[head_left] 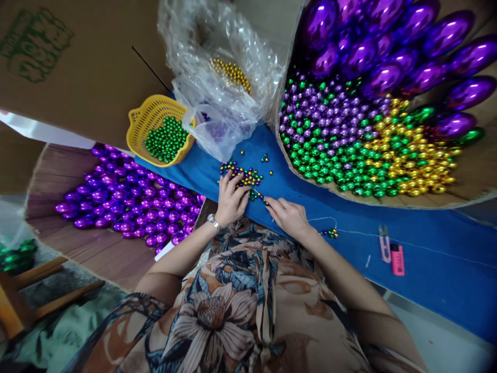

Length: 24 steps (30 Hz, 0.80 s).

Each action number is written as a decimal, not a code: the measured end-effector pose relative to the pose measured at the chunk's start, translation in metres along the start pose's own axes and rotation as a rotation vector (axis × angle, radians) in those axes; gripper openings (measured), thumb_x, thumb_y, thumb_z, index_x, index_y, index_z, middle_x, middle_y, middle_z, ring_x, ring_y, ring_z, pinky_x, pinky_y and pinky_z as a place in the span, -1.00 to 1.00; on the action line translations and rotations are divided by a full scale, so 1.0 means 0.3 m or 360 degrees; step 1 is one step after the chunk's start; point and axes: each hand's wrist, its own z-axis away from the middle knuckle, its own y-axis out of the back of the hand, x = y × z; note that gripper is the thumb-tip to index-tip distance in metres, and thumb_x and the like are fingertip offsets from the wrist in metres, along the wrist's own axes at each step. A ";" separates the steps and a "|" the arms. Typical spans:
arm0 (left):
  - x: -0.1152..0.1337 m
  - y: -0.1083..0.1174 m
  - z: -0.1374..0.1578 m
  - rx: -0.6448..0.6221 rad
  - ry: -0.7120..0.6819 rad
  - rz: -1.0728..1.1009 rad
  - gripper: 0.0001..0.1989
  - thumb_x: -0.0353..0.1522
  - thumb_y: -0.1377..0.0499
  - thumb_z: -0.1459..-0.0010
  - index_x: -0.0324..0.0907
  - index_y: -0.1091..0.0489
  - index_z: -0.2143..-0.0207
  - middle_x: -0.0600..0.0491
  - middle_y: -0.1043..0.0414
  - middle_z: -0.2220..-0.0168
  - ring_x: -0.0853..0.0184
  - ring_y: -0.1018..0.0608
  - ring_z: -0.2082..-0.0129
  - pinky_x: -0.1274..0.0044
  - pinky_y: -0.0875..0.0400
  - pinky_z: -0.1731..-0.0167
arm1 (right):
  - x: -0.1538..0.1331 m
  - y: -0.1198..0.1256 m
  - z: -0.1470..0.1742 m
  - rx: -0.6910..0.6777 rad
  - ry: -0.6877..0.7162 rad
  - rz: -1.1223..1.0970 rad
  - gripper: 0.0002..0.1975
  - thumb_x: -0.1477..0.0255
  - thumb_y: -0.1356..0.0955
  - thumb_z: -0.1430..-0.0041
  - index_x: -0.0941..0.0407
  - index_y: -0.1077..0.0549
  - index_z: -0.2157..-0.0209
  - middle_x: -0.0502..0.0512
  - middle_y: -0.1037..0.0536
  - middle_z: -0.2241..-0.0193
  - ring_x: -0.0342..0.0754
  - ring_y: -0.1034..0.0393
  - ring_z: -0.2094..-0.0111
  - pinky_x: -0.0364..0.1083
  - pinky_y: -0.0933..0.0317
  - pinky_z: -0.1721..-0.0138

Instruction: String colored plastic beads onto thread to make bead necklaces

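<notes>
My left hand (pixel 232 199), with a silver watch (pixel 214 222) at the wrist, rests its spread fingers on a loose pile of small shiny beads (pixel 248 177) in purple, green and gold. Just to the right, my right hand (pixel 288 217) pinches a thin needle (pixel 257 193) with a few beads on it; its tip points into the pile by my left thumb. A pale thread (pixel 361 233) trails right across the blue cloth (pixel 349 269). A small cluster of strung beads (pixel 332 233) lies on it beside my right wrist.
A yellow basket (pixel 134 129) holds green beads. Behind it slumps a clear plastic bag (pixel 229 119) with gold beads. Open cardboard boxes hold purple ornaments (pixel 135 202) at left and mixed beads (pixel 349 140) at right. Thread snips (pixel 384 244) and a pink lighter (pixel 397 260) lie at right.
</notes>
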 end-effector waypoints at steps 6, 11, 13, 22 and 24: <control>0.000 -0.004 0.009 -0.0046 0.0019 -0.0004 -0.79 -0.31 -0.09 -0.26 -0.08 -0.49 0.13 -0.06 -0.31 -0.16 0.04 -0.09 -0.34 0.02 -0.02 -0.26 | -0.001 0.006 -0.008 -0.0018 0.0024 0.0016 -0.62 0.25 -0.15 -0.41 -0.01 -0.48 -0.06 0.01 -0.57 0.36 -0.21 -0.41 0.42 -0.16 -0.02 0.41; -0.003 -0.010 0.010 -0.0036 -0.0010 -0.0007 -0.79 -0.31 -0.11 -0.25 -0.05 -0.51 0.14 -0.05 -0.30 -0.16 0.03 -0.09 -0.34 0.01 -0.03 -0.25 | 0.003 0.021 -0.001 -0.0120 0.0014 0.0051 -0.63 0.29 -0.16 -0.39 -0.03 -0.46 -0.08 0.04 -0.56 0.36 -0.19 -0.41 0.41 -0.16 0.01 0.42; -0.001 -0.012 0.010 -0.0009 -0.0047 -0.0006 -0.80 -0.32 -0.12 -0.24 -0.04 -0.51 0.15 -0.06 -0.30 -0.16 0.03 -0.09 -0.34 0.01 -0.03 -0.25 | 0.000 0.022 0.000 -0.0148 0.0008 0.0076 -0.64 0.31 -0.17 -0.38 -0.03 -0.46 -0.09 0.05 -0.56 0.36 -0.19 -0.40 0.41 -0.15 0.01 0.42; 0.022 -0.013 -0.005 0.0000 -0.0099 0.0010 -0.79 -0.30 -0.13 -0.24 -0.08 -0.49 0.12 -0.06 -0.30 -0.17 0.04 -0.10 -0.34 0.03 -0.04 -0.26 | -0.004 -0.008 -0.009 0.0010 -0.0048 0.0032 -0.61 0.26 -0.14 -0.41 0.01 -0.46 -0.08 0.04 -0.58 0.34 -0.19 -0.44 0.38 -0.17 -0.08 0.37; 0.023 -0.017 -0.016 0.0014 -0.0082 0.0001 -0.77 -0.31 -0.12 -0.25 -0.09 -0.47 0.07 -0.08 -0.30 -0.17 0.04 -0.09 -0.34 0.03 -0.03 -0.26 | 0.004 -0.007 -0.004 0.0050 -0.0073 0.0016 -0.61 0.27 -0.15 -0.41 0.03 -0.46 -0.08 0.05 -0.59 0.30 -0.20 -0.44 0.36 -0.18 -0.09 0.36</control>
